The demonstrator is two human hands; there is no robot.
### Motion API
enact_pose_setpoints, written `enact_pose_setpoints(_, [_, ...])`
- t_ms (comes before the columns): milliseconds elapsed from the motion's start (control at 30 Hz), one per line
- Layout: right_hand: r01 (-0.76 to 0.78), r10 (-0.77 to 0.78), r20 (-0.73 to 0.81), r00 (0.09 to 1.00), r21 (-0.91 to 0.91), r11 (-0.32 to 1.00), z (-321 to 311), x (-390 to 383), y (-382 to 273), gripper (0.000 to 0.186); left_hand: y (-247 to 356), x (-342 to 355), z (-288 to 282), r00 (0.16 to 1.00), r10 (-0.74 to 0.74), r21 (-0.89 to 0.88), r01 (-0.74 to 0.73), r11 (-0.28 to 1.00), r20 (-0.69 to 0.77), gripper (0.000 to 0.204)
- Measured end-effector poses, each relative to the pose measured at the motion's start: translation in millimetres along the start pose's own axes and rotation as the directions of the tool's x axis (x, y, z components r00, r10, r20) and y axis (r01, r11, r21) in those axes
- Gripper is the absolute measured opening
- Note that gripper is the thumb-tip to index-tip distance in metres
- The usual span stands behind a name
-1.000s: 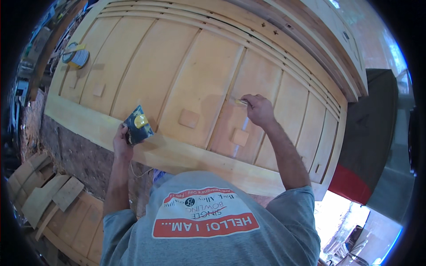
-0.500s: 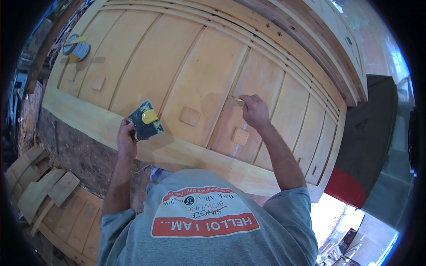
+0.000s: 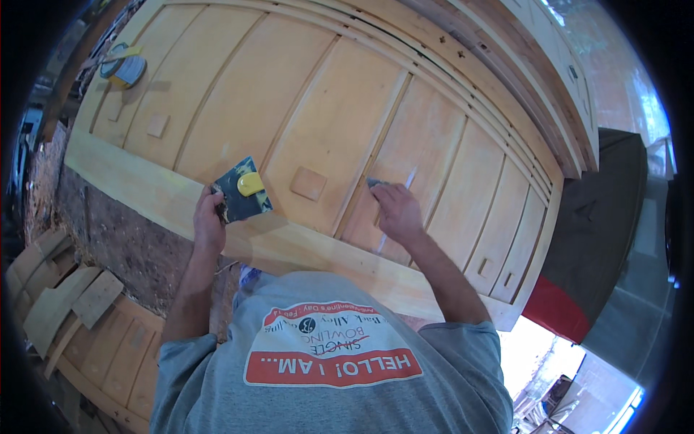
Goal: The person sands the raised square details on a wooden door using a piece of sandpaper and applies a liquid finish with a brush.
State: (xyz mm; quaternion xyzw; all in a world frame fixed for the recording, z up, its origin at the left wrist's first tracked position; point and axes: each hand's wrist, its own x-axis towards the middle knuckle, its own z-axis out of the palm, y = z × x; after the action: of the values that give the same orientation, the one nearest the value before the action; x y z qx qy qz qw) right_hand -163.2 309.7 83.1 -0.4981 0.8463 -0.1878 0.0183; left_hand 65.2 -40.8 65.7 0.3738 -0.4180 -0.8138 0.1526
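My left hand (image 3: pixel 210 220) grips a dark, paint-smeared square plate (image 3: pixel 235 201) by its near edge. On that plate sits a glossy yellow lump (image 3: pixel 250 184). Over the panelled wooden door (image 3: pixel 354 94), my right hand (image 3: pixel 397 212) is closed on a small dark flat piece (image 3: pixel 374 182), whose exact kind is too small to tell. That piece is at the groove along the left side of a panel with a pale streak (image 3: pixel 410 177). Between my hands, a square wooden block (image 3: pixel 308 184) lies on the door.
A round can (image 3: pixel 129 71) with a stick across its top stands at the far left. Another small block (image 3: pixel 157 126) lies near it. Wooden frames (image 3: pixel 506 65) rise along the far right, beside a dark cover (image 3: pixel 600 210). Panelled boards (image 3: pixel 108 362) lie at lower left.
My right hand has moved left and nearer, down along the groove, and the dark piece in it shows now. My left hand has shifted slightly, still holding the plate.
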Motion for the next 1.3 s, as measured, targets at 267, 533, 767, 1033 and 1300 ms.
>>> enact_pose_setpoints(267, [-0.088, 0.091, -0.043, 0.995, 0.060, 0.994, -30.4, 7.8, 10.4, 0.035, -0.7, 0.1, 0.9, 1.000, -0.012, -0.016, 0.012, 1.000, 0.004, 0.028])
enact_pose_setpoints(533, [-0.096, 0.090, -0.075, 0.993, -0.079, 0.992, -29.2, 48.3, 58.9, 0.035, -2.4, -1.3, 3.5, 0.999, -0.022, -0.015, 0.022, 1.000, -0.035, 0.029])
enact_pose_setpoints(767, [-0.077, 0.078, 0.010, 0.997, -0.030, 0.997, -11.4, 30.5, 36.0, 0.037, -8.2, -2.6, 2.4, 0.999, -0.005, 0.002, 0.005, 1.000, -0.039, 0.027])
enact_pose_setpoints(1033, [-0.010, 0.009, 0.044, 0.999, 0.021, 1.000, -21.7, -10.0, -1.9, 0.035, -10.1, -4.2, 8.1, 1.000, -0.019, -0.026, 0.019, 0.999, -0.021, 0.023])
enact_pose_setpoints(1300, [-0.170, 0.161, -0.109, 0.981, -0.079, 0.982, -34.3, 39.2, 64.6, 0.031, -2.1, -6.8, 24.1, 1.000, -0.023, 0.001, 0.023, 1.000, -0.010, 0.025])
